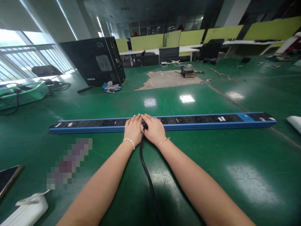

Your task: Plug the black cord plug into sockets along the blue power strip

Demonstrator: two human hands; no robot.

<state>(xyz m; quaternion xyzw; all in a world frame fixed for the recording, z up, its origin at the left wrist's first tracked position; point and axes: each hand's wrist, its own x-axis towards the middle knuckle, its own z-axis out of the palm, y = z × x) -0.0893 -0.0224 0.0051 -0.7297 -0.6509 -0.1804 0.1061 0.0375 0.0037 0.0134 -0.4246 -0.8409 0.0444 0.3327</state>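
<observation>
A long blue and black power strip (pixel 101 126) lies crosswise on the green tabletop, its row of sockets facing up. Near its middle, a black plug (pixel 145 126) on a thick black cable (pixel 147 172) is at the sockets, mostly hidden between my hands. My left hand (pixel 133 129) is closed over the strip just left of the plug, its thumb side close against it. Closed round the plug from the right is my right hand (pixel 154 129), also resting on the strip. Whether the plug is fully seated cannot be seen. The cable runs down toward me between my forearms.
A black computer case (pixel 94 62) stands back left, with gloves (pixel 111 87) beside it. A green basket (pixel 23 95) holding cables is at far left. A white object (pixel 29 210) and a dark flat device (pixel 9 179) lie front left. A round metal part (pixel 187 69) sits farther back.
</observation>
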